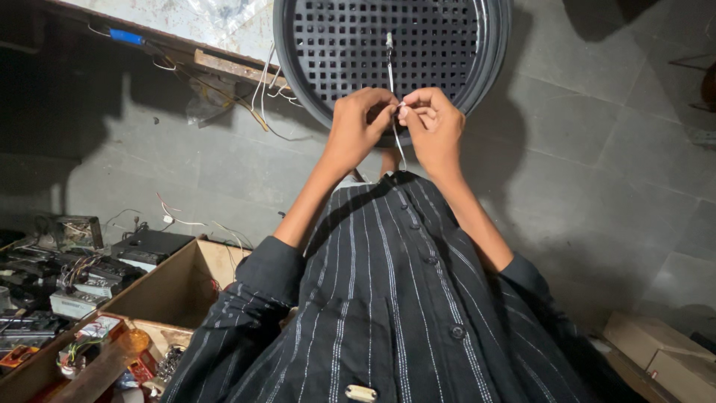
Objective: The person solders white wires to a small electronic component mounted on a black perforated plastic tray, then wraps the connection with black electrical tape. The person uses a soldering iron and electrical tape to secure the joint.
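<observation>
Hands met in front of your chest, over the near rim of a round black grille (339, 45) that lay on the grey tiled floor (597, 164). Your left hand (356, 127) and your right hand (432, 128) faced each other, thumbs and forefingers almost touching, so that both could work on one short stretch of a thin pale wire (391, 75). You kept the wrists raised and close together, probably to bring so fine a thing near your eyes and to steady one hand against the other.

The fingers of both hands were narrowed to a pinch on the wire; the remaining fingers curled loosely behind. The wire entered the pinch from the far side, where it ran up across the grille to a small dark tip (388, 39), and left it on the near side, hanging down between your wrists toward your striped black shirt (388, 298). The pinched part sat between the fingertips (403, 112) of the right hand and those of the left; how it was twisted there could not be seen.

To the left stood an open cardboard box (179, 280) and, beyond it, a heap of electronic parts (67, 276). Loose wires (261, 97) trailed from a board (231, 67) at the far left of the grille. More cardboard (660, 347) lay at the near right.
</observation>
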